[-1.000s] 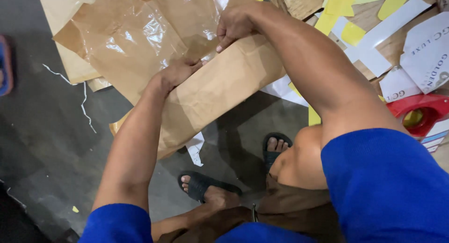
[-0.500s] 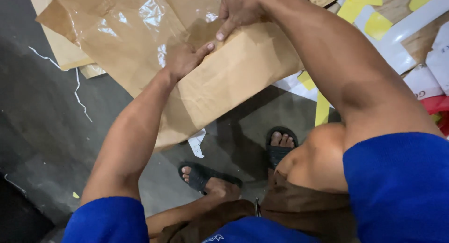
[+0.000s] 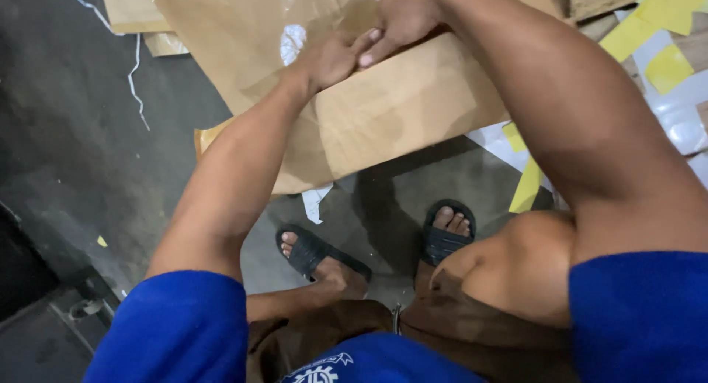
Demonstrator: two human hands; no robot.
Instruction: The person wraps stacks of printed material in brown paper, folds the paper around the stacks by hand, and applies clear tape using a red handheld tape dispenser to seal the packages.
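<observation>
Person crouched over a flattened cardboard box (image 3: 398,106) on the dark floor (image 3: 81,154), left hand (image 3: 328,58) pressed flat on it, right hand (image 3: 402,18) gripping its top edge, yellow paper scraps (image 3: 667,66) nearby

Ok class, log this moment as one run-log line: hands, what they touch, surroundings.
left hand: on brown cardboard box | right hand: on box top, beside left | clear plastic wrap behind | yellow paper scraps right | dark floor

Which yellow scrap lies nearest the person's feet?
The long narrow yellow strip on the floor beside the right sandal; the other yellow pieces lie farther off at upper right.
</observation>
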